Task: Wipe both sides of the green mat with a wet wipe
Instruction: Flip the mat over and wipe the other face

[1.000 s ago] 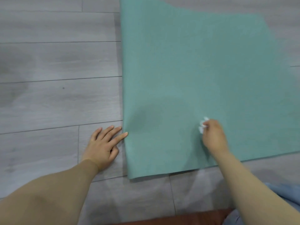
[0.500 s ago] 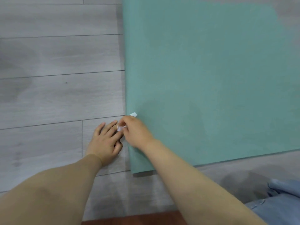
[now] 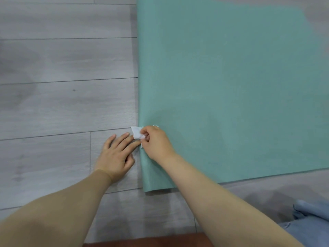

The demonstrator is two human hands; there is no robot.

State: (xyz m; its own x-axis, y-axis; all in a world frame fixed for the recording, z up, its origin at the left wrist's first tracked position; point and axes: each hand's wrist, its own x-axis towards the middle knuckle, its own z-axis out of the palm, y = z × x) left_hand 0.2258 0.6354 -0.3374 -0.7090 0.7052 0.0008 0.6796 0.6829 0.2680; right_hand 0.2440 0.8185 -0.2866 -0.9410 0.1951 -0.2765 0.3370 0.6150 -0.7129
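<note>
A grey plank floor [image 3: 53, 104] fills the left and near side of the view. The green mat [image 3: 231, 86] lies flat on it, reaching far and right. The left hand [image 3: 115, 154] rests on the floor with fingers straight, fingertips at the mat's left edge. The right hand [image 3: 156, 143] pinches a crumpled wet wipe [image 3: 136, 133] at that same edge. The upper face seems to be mid-wipe; the next move likely calls for a sweep back to the right.

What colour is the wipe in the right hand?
White, seen in the head view: the wet wipe pinched by the right hand.
</note>
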